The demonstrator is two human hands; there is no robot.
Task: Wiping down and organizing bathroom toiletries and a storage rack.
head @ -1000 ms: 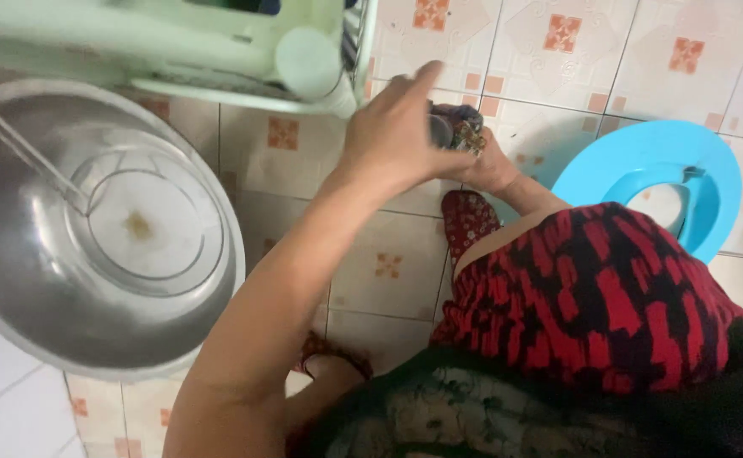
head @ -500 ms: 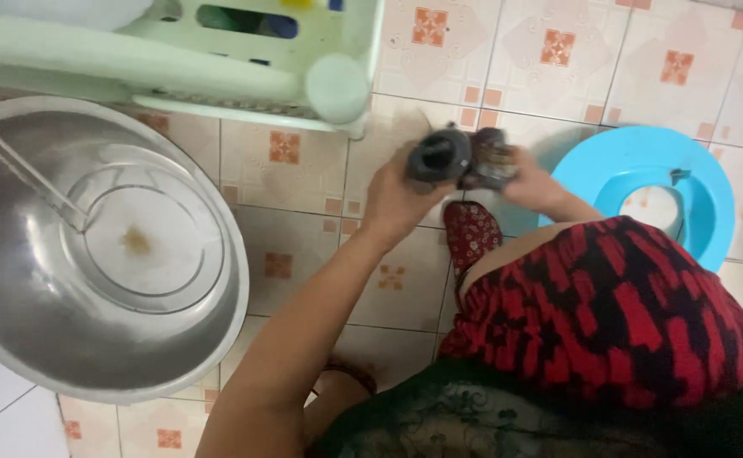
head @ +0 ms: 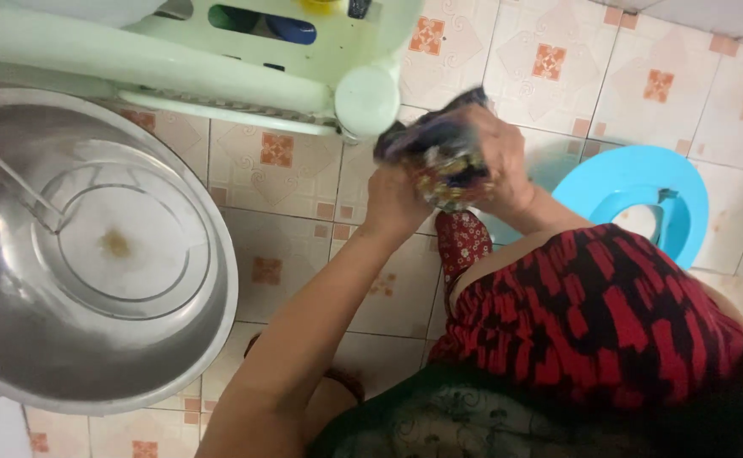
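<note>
Both of my hands grip a dark, patterned wad of wet cloth (head: 439, 157) above the tiled floor. My left hand (head: 395, 199) holds its lower left side, and my right hand (head: 499, 161) wraps its right end. The cloth is bunched and blurred, so its exact kind is unclear. A big steel basin (head: 210, 331) lies to the left, with a round metal lid and a thin handle inside it. My knee in red and black fabric (head: 592, 314) fills the lower right.
A pale green plastic rack (head: 219, 68) stands at the top left, just beside the cloth. A light blue plastic bowl-shaped item (head: 643, 174) sits on the floor at right. A red patterned slipper (head: 463, 242) lies under my hands. The floor is cream tile with orange squares.
My hands have lifted the dark cloth up and slightly right, closer to the rack's corner. The cloth now looks more bunched between both hands.
</note>
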